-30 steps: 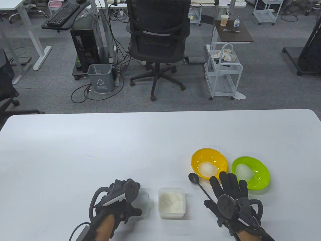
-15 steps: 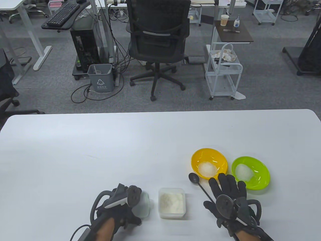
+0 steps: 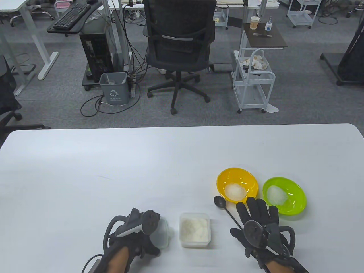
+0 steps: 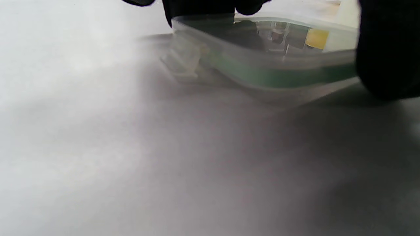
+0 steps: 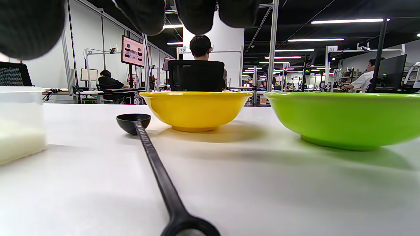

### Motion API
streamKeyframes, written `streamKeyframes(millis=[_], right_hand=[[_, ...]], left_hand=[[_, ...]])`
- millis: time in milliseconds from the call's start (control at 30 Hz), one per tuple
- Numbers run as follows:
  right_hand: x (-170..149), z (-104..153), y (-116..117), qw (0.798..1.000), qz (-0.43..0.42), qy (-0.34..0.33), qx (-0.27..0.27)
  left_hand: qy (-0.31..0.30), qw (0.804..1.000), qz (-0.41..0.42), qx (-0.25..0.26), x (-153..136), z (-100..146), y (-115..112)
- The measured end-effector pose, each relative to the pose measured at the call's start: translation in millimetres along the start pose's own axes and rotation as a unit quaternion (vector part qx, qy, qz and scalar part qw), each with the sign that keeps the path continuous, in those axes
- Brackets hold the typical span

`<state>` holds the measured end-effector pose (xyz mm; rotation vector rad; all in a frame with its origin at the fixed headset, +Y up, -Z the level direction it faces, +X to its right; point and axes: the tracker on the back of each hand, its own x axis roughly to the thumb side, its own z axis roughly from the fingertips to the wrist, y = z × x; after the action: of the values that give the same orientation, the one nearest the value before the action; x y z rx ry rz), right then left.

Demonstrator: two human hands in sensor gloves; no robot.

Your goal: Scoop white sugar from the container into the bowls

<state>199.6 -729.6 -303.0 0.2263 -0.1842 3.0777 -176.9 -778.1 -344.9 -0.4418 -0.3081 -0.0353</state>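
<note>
Office chairs and desks fill the room behind our white table (image 3: 85, 170), where we count two bowls, one container, one lid and one spoon. Our left hand (image 3: 133, 233) grips the clear lid (image 3: 162, 234), tilted off the table and nearer the open sugar container (image 3: 195, 229) than a second ago. Our right hand (image 3: 260, 224) lies flat with fingers spread, holding nothing, drawn slightly back. Beside it rests the black spoon (image 3: 226, 209). At far right, the yellow bowl (image 3: 237, 184) and green bowl (image 3: 283, 195) each hold sugar.
</note>
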Motion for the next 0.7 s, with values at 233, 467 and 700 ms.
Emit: streamKeyframes(millis=[233,467,700], right_hand=[[1.1,-1.1,-7.0,0.999,-0.035,0.009,-0.007],[15.7,-7.7,-26.9,0.985,-0.168,0.038,0.004],[44.2,-23.5,-28.5,0.943,-0.324,0.040,0.059]], left_hand=[[-0.008,0.999,0.024,0.030,1.0,9.6,20.8],[-0.028,0.995,0.023,0.091,28.4,29.2,67.2],[-0.068,0.991,0.026,0.114,79.8,26.0,84.1]])
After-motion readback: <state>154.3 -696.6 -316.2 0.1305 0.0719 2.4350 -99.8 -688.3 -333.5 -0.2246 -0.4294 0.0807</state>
